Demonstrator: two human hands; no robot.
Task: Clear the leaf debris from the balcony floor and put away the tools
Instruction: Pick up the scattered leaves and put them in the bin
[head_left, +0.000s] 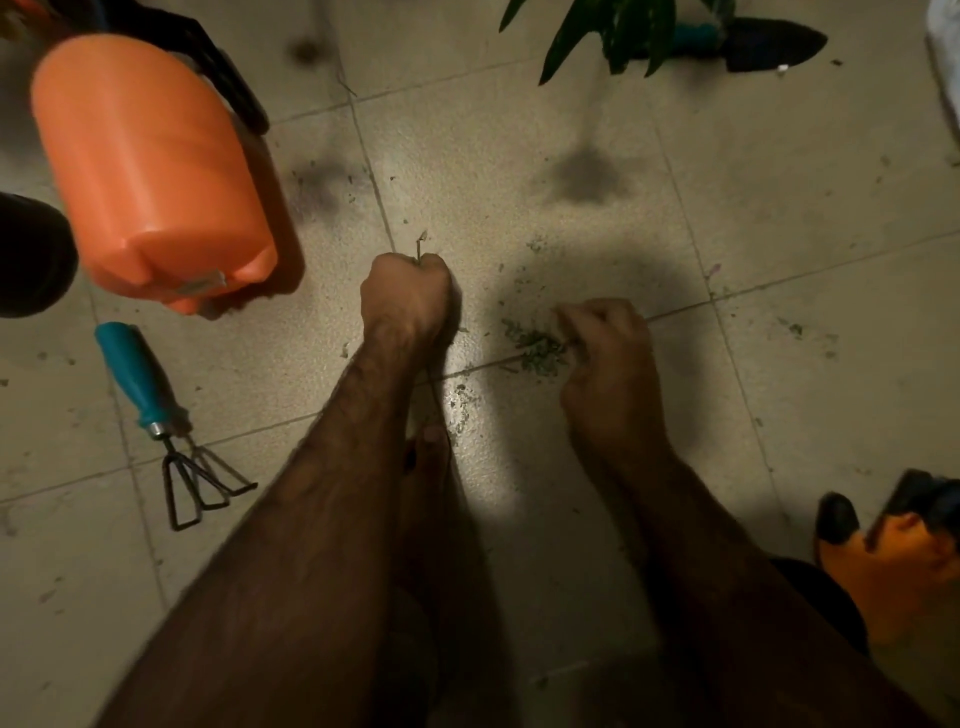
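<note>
1. Left hand (405, 296) was clenched round gathered bits, with a sprig (420, 248) poking out on top.
2. Right hand (608, 358) had its fingers curled at the leaf debris (535, 345) piled on the floor (519, 156); couldn't tell if it was actually pinching any.
3. Best approach: rake the specks into one heap, pinch low, then transfer to the left fist.
4. Hand rake (140, 379) and trowel (763, 44) lay on the floor, not yet put away.

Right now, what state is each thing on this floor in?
left hand, fisted around a leaf stem.
right hand, pinching at the leaf pile.
leaf pile, heaped on the floor, scraps scattered around.
hand rake, lying flat, untouched.
trowel, lying flat behind plant leaves, untouched.
</note>
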